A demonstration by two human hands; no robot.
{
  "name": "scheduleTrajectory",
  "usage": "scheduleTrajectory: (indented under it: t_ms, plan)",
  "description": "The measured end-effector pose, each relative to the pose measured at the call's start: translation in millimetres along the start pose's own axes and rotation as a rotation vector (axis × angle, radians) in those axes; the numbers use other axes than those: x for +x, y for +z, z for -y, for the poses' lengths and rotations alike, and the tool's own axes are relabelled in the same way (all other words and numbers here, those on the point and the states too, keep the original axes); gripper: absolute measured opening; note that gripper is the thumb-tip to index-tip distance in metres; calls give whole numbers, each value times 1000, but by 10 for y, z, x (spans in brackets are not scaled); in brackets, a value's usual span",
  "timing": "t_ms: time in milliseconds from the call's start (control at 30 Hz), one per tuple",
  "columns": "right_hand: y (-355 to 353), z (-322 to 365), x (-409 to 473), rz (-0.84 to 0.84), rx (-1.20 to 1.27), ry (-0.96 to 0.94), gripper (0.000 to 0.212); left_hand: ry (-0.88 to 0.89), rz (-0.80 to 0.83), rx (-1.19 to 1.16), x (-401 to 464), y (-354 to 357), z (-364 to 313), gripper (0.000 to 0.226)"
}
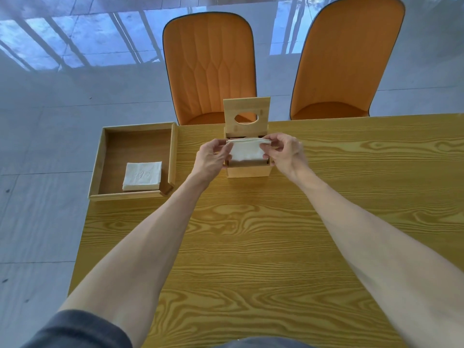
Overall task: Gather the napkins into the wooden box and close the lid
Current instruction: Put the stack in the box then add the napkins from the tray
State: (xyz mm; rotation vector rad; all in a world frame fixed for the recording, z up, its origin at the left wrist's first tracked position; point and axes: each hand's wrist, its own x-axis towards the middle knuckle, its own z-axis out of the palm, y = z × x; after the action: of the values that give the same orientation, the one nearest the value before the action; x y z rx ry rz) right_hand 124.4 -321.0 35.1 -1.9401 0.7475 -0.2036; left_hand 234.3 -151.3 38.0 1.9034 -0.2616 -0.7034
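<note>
A folded stack of white paper napkins [247,150] is pinched at its ends by the left hand [211,156] and right hand [283,150], over the open square wooden box [248,170], hiding its inside. The box's hinged lid with an oval hole [246,112] stands upright behind. A second white napkin pile [142,175] lies in the shallow wooden tray [100,156] at the left on the grained wooden table [251,234].

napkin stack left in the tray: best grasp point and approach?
Pinch the napkin stack across its left and far edges, coming from above. It lies flat in the tray's near-right corner, so the near and right walls likely block fingers there; the left and far sides face bare tray floor.
</note>
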Motion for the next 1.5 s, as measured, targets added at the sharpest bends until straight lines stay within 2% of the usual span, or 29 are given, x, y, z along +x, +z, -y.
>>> scheduleTrajectory:
  t_ms: [200, 300, 500, 700, 867, 1067, 1200, 1333, 1500]
  plan:
    - [37, -27, 81, -19, -63, 47, 30, 1, -124, 151, 77, 62, 83, 35]
    - [63, -14, 114, -66, -184, 27, 34, -17, -184, 159, 92, 96, 64, 32]
    - [200, -72, 176, -163, -357, -7, 27, -25, -299, 230, 165, 163, 76, 29]
    - [239, -87, 185, -205, -374, 39, 29, -36, -330, 224, 194, 225, 83, 20]
    - [279, -119, 190, -229, -333, 97, 38, -100, -330, 194, 208, 249, 51, 36]
    - [274, -115, 172, -214, -338, 134, 41, -158, -273, 214, 175, 236, 46, 42]
    - [227, -82, 104, -193, -336, 106, 35, -185, -208, 229, 72, 159, 38, 40]
    - [181, -4, 11, -129, -381, 92, 35, -213, -80, 272, -77, 9, 52, 40]
    - [158, 165, -156, -117, -534, 67, 32, -297, 158, 390, -288, -267, 48, 43]
